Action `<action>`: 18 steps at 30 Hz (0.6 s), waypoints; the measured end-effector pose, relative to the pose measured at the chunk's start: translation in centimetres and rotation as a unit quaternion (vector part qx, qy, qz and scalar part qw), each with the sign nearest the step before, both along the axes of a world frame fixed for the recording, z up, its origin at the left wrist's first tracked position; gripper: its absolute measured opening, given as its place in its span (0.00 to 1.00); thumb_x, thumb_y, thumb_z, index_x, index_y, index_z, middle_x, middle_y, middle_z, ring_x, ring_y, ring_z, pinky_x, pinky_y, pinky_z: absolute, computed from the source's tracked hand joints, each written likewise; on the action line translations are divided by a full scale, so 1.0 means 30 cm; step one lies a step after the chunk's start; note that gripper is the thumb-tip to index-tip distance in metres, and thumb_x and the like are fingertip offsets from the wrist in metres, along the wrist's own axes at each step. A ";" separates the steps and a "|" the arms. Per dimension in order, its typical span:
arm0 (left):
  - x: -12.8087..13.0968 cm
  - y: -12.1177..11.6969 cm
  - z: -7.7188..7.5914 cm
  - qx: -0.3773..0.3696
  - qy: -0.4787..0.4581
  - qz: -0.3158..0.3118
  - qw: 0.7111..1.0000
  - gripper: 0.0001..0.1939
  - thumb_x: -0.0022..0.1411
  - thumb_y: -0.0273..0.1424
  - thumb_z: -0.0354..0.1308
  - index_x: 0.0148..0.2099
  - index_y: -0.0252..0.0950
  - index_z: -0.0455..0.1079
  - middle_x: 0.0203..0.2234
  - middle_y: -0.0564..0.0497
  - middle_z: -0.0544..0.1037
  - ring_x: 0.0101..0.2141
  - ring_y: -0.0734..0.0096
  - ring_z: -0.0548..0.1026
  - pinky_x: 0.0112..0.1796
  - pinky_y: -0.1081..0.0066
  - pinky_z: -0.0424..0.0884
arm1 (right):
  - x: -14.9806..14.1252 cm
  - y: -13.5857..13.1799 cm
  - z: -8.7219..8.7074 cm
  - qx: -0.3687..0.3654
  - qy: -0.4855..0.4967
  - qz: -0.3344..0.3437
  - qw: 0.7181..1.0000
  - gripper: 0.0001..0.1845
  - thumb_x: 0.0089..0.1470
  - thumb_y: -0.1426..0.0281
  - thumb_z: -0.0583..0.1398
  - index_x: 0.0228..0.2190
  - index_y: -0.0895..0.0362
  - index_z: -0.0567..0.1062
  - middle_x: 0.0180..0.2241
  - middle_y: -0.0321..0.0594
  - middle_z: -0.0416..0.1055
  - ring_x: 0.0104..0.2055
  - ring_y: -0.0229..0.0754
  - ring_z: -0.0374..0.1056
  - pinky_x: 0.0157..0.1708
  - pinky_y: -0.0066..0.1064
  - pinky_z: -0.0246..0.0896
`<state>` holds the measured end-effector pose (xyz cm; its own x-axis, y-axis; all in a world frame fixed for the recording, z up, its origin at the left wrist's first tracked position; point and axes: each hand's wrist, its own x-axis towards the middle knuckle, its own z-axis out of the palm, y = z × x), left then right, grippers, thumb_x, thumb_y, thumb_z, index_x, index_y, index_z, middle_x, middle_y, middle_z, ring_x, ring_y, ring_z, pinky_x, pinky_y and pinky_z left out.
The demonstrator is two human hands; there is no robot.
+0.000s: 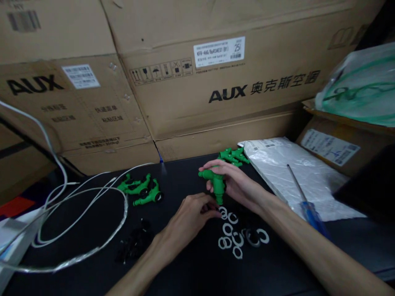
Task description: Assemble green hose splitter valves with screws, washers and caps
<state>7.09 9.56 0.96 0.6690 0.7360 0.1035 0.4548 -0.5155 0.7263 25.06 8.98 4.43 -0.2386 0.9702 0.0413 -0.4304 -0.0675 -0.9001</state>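
Note:
My right hand (235, 181) is wrapped round a green plastic T-shaped fitting (216, 184), holding it just above the black table (191, 271). My left hand (193, 213) sits right below it, fingers pinched together at the edge of a scatter of white rings (237, 236); whatever the pinch holds is too small to make out. A pile of small black parts (135, 242) lies to the left of my left wrist.
More green fittings lie at the left (142, 190) and at the back (233, 156). White cables (77, 213) loop on the left. A white plastic bag (296, 172) with a blue-handled screwdriver (308, 205) lies right. AUX cardboard boxes (216, 82) wall the back.

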 end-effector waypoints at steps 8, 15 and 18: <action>-0.022 0.030 0.003 -0.177 -0.147 0.064 0.971 0.07 0.61 0.34 0.67 0.38 0.36 0.76 0.28 0.54 0.79 0.24 0.73 0.74 0.27 0.72 0.70 | -0.004 -0.002 -0.006 -0.049 0.007 0.035 0.998 0.24 0.50 0.63 0.71 0.48 0.53 0.75 0.26 0.35 0.75 0.31 0.39 0.72 0.31 0.29 0.65; -0.066 0.092 0.030 -0.273 -0.356 0.177 0.876 0.19 0.51 0.41 0.74 0.40 0.33 0.79 0.35 0.47 0.85 0.34 0.69 0.80 0.39 0.70 0.77 | -0.026 0.005 -0.029 -0.053 0.028 -0.016 0.998 0.17 0.48 0.68 0.70 0.42 0.55 0.78 0.38 0.40 0.78 0.34 0.39 0.72 0.39 0.33 0.66; -0.070 0.094 0.040 -0.293 -0.380 0.200 0.854 0.20 0.50 0.41 0.75 0.41 0.33 0.79 0.36 0.46 0.85 0.35 0.68 0.81 0.44 0.68 0.77 | -0.026 0.004 -0.053 -0.060 -0.002 -0.010 0.998 0.17 0.52 0.68 0.69 0.45 0.55 0.78 0.37 0.39 0.77 0.34 0.39 0.74 0.38 0.33 0.66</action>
